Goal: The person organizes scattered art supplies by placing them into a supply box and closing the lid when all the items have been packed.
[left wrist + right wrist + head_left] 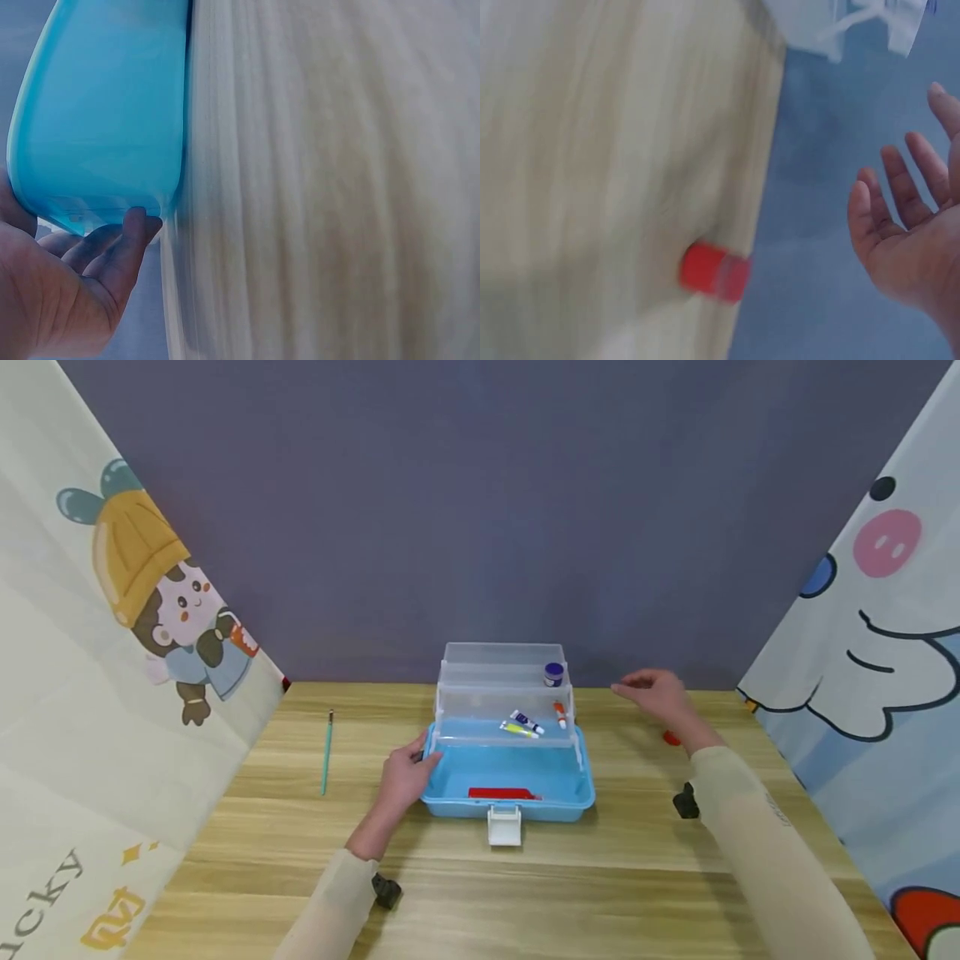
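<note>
Left hand [402, 777] pinches box [461, 810]; right hand [658, 697], spread, empty, near jar [672, 738]. Probable step: loading; next: grasping jar.

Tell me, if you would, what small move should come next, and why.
Probably lower the empty right hand to the red jar: it is outside the blue box, the left hand holds the box, and a purple jar already sits in a clear tray.

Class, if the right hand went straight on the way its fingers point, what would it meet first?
The right hand would probably meet the clear tray holding the purple-lidded jar, though the hand's height is unclear.
</note>
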Available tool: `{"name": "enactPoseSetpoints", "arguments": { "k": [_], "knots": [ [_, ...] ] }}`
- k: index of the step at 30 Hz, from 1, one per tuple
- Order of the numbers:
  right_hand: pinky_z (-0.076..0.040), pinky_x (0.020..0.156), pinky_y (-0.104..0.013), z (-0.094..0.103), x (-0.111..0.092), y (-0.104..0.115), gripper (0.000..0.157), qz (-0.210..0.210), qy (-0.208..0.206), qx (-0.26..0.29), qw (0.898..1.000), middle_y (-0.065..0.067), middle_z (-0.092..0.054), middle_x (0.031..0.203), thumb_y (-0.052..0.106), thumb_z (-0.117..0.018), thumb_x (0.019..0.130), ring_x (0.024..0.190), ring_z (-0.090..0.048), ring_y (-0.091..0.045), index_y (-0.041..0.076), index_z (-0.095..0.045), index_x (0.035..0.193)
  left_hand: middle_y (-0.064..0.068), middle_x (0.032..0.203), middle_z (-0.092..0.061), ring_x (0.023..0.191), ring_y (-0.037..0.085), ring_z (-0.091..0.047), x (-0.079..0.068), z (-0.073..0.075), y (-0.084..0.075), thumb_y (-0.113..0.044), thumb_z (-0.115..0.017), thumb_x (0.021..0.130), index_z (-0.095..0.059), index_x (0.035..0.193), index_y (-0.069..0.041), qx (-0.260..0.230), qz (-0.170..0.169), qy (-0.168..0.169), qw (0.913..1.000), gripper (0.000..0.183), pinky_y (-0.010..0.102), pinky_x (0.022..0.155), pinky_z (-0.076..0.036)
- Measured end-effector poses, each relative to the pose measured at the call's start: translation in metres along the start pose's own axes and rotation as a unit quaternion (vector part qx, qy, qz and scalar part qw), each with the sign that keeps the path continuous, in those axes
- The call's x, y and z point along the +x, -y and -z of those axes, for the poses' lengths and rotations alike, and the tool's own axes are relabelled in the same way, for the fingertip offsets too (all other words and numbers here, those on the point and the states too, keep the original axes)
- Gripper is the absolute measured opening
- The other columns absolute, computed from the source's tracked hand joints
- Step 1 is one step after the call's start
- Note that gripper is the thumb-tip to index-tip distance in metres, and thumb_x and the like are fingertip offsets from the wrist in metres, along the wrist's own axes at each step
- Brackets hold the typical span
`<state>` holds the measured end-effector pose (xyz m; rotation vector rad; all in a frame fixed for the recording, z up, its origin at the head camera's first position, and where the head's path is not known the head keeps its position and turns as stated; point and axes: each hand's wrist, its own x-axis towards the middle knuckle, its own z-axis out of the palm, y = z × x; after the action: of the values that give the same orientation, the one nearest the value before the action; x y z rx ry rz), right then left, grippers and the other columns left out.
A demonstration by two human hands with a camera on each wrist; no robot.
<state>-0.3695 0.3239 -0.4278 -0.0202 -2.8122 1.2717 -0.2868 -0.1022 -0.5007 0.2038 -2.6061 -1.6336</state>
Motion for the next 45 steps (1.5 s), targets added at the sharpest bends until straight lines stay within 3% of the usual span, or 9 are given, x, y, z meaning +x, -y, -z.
{"name": "enactPoseSetpoints", "arguments": {
  "k": [7, 15, 18, 23, 33, 37, 39, 42, 45],
  "knots": [
    [-0.044, 0.077, -0.046, 0.016, -0.011, -0.040, 0.060, -0.015, -0.027, 0.072, 0.997, -0.011, -0.051, 0.114, 0.052, -0.061, 0.074, 0.099, -0.047, -0.026, 0.007, -0.057, 0.113, 0.014, 0.113, -0.057, 0.102, 0.022, -0.054, 0.000, 0.002, -0.001, -0.033, -0.064, 0.080, -0.048, 0.127, -0.020, -0.004, 0.001, -0.002, 1.0000, 0.052, 0.036, 0.070, -0.050],
    [-0.024, 0.089, -0.062, 0.030, -0.024, -0.081, 0.069, -0.084, -0.033, 0.084, 0.992, -0.006, -0.023, 0.142, 0.053, -0.059, 0.075, 0.127, -0.019, -0.034, 0.019, -0.042, 0.132, 0.014, 0.114, -0.056, 0.103, 0.021, -0.053, -0.001, 0.002, -0.003, -0.032, -0.064, 0.080, -0.048, 0.128, -0.016, 0.000, 0.002, 0.001, 1.0000, 0.053, 0.036, 0.071, -0.050],
    [-0.022, 0.093, -0.059, 0.032, -0.030, -0.095, 0.074, -0.072, -0.021, 0.085, 0.994, -0.008, -0.016, 0.144, 0.052, -0.059, 0.076, 0.128, -0.013, -0.036, 0.018, -0.034, 0.137, 0.014, 0.115, -0.055, 0.104, 0.022, -0.052, -0.002, 0.003, -0.003, -0.033, -0.064, 0.080, -0.048, 0.128, -0.016, -0.001, 0.002, 0.003, 1.0000, 0.053, 0.036, 0.072, -0.049],
    [-0.026, 0.094, -0.056, 0.032, -0.037, -0.115, 0.077, -0.064, 0.004, 0.100, 0.993, -0.009, -0.014, 0.145, 0.046, -0.060, 0.078, 0.127, -0.017, -0.037, 0.012, -0.028, 0.139, 0.014, 0.115, -0.055, 0.104, 0.022, -0.052, -0.002, 0.003, -0.004, -0.033, -0.064, 0.080, -0.048, 0.128, -0.015, 0.001, 0.002, 0.002, 1.0000, 0.054, 0.036, 0.073, -0.049],
    [-0.031, 0.094, -0.049, 0.026, -0.034, -0.129, 0.075, -0.065, 0.005, 0.102, 0.993, -0.017, -0.023, 0.141, 0.038, -0.066, 0.076, 0.126, -0.021, -0.037, 0.004, -0.035, 0.134, 0.013, 0.111, -0.058, 0.102, 0.020, -0.054, 0.002, 0.002, -0.002, -0.033, -0.065, 0.079, -0.049, 0.127, -0.016, 0.003, -0.001, -0.003, 1.0000, 0.053, 0.035, 0.072, -0.050],
    [-0.045, 0.083, -0.035, 0.020, -0.035, -0.130, 0.073, -0.083, 0.009, 0.173, 0.981, -0.017, -0.025, 0.139, 0.028, -0.070, 0.075, 0.118, -0.038, -0.028, 0.004, -0.035, 0.134, 0.014, 0.113, -0.056, 0.103, 0.021, -0.053, 0.001, 0.003, -0.003, -0.032, -0.064, 0.080, -0.048, 0.128, -0.015, 0.002, -0.002, 0.000, 1.0000, 0.053, 0.035, 0.073, -0.049],
    [-0.048, 0.077, -0.029, 0.017, -0.035, -0.132, 0.071, -0.088, 0.008, 0.219, 0.972, -0.018, -0.025, 0.138, 0.022, -0.071, 0.075, 0.107, -0.049, -0.018, 0.003, -0.036, 0.133, 0.014, 0.115, -0.055, 0.104, 0.022, -0.052, 0.001, 0.003, -0.003, -0.033, -0.064, 0.080, -0.047, 0.128, -0.015, 0.002, 0.001, 0.003, 1.0000, 0.053, 0.036, 0.074, -0.049],
    [-0.049, 0.074, -0.028, 0.014, -0.036, -0.136, 0.068, -0.085, 0.004, 0.238, 0.968, -0.021, -0.028, 0.135, 0.019, -0.071, 0.075, 0.092, -0.056, -0.009, 0.000, -0.038, 0.131, 0.014, 0.116, -0.054, 0.105, 0.022, -0.052, -0.001, 0.003, -0.003, -0.033, -0.063, 0.081, -0.047, 0.128, -0.015, -0.001, 0.005, 0.005, 1.0000, 0.054, 0.036, 0.074, -0.048],
    [-0.050, 0.070, -0.024, 0.014, -0.036, -0.137, 0.066, -0.093, -0.010, 0.182, 0.979, -0.021, -0.032, 0.134, 0.026, -0.071, 0.074, 0.088, -0.053, -0.003, 0.000, -0.043, 0.127, 0.014, 0.116, -0.054, 0.105, 0.022, -0.052, -0.001, 0.003, -0.003, -0.033, -0.063, 0.080, -0.047, 0.128, -0.015, -0.002, 0.007, 0.006, 1.0000, 0.054, 0.036, 0.074, -0.048]
  ]
}}
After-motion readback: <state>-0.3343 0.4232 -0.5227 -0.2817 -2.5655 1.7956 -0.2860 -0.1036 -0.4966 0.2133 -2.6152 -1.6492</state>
